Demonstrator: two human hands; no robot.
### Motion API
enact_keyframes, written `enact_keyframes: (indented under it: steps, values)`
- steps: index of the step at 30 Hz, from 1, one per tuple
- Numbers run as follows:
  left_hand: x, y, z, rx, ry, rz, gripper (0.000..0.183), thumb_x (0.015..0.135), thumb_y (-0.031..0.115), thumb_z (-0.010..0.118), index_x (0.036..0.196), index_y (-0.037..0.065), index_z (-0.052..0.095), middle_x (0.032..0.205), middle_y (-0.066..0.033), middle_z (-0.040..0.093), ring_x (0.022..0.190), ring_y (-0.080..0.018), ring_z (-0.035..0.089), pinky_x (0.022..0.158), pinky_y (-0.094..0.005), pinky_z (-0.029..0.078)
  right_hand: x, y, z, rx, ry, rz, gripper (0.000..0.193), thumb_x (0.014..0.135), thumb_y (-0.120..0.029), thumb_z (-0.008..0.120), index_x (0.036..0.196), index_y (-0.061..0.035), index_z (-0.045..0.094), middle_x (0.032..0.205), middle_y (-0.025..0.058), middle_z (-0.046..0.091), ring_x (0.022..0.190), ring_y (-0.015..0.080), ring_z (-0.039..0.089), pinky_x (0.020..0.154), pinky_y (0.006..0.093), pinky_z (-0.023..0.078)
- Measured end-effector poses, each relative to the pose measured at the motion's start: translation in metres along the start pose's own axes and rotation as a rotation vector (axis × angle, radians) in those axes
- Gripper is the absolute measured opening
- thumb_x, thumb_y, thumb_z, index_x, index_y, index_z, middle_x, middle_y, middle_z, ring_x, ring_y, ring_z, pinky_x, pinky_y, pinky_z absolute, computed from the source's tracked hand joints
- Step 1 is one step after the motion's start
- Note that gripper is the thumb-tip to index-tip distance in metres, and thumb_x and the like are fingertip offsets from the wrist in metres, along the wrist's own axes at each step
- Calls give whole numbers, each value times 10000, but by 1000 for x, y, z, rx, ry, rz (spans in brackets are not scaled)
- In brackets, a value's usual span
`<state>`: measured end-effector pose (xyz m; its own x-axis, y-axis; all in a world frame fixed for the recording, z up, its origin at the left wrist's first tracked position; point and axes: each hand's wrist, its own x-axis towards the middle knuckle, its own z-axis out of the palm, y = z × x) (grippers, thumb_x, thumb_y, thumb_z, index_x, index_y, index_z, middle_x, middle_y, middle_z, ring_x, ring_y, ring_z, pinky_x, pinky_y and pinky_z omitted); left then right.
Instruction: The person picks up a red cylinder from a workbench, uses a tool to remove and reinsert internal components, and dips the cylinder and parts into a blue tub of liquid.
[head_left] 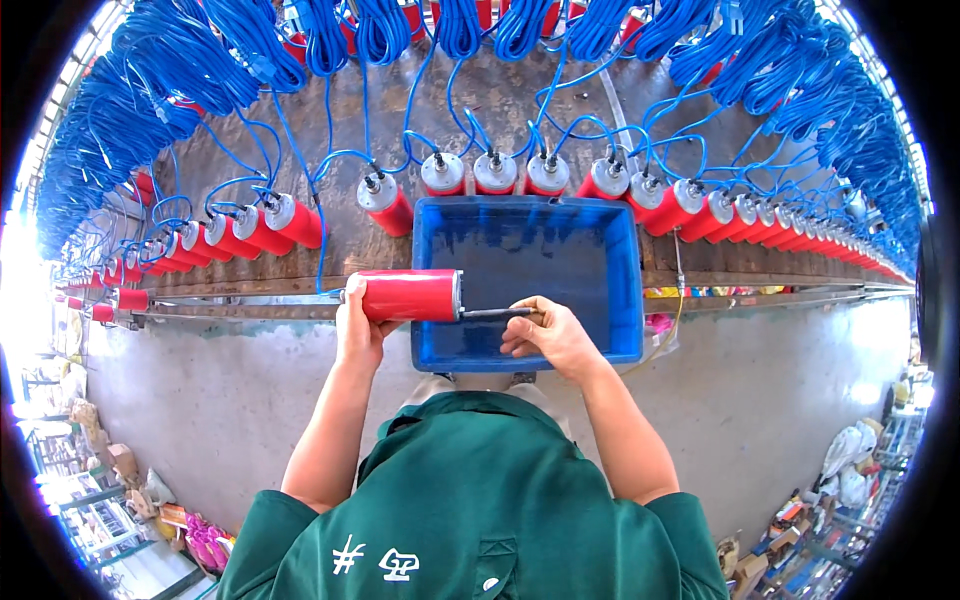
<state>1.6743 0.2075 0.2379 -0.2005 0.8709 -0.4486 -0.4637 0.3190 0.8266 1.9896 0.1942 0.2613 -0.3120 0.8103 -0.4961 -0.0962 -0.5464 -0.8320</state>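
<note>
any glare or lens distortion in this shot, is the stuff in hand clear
Head view: white glare washes out the far left and right sides; head view: fisheye curvature bows the row of red cylinders into an arc; head view: the held red cylinder has clear edges.

Left grip (360,325) clasped, right grip (550,338) pinched and curled, bare forearms (630,430) angled forward and inward

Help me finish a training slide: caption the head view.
Left hand grips a red cylinder while the right hand holds a thin tool at its end, over a blue bin.
</note>
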Motion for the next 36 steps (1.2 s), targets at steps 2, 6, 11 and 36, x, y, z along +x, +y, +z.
enact_keyframes:
  steps: [2, 6, 11, 36]
  values:
    - [0, 1, 1, 19, 12, 2, 613, 1015, 550, 563, 1287, 2, 598, 1152, -182, 739, 1009, -312, 760, 862, -452, 652, 5, -1, -5, -131, 11, -7, 371, 1040, -362, 696, 1096, 4, 677, 793, 50, 682, 664, 117, 652, 610, 252, 532]
    - [0, 2, 3, 22, 5, 3, 620, 1009, 555, 575, 1276, -4, 602, 1132, -181, 743, 967, -306, 767, 840, -437, 658, 18, 15, -8, -175, 57, -39, 460, 1080, -447, 608, 947, -21, 717, 638, -17, 560, 555, 56, 494, 495, 250, 365]
    - [0, 2, 2, 12, 21, 7, 613, 1005, 558, 582, 1255, -1, 616, 1124, -176, 745, 952, -298, 768, 825, -425, 658, 12, 15, -5, 125, -55, 8, 348, 1135, -353, 493, 1110, -34, 629, 696, -13, 540, 556, 69, 454, 492, 257, 340]
    - [7, -5, -5, -21, 20, -9, 600, 997, 542, 598, 1274, 9, 601, 1132, -175, 737, 961, -305, 763, 795, -438, 664, 11, 28, -5, -239, 110, -200, 586, 1122, -517, 463, 762, -58, 510, 624, 2, 479, 574, 113, 467, 542, 316, 404]
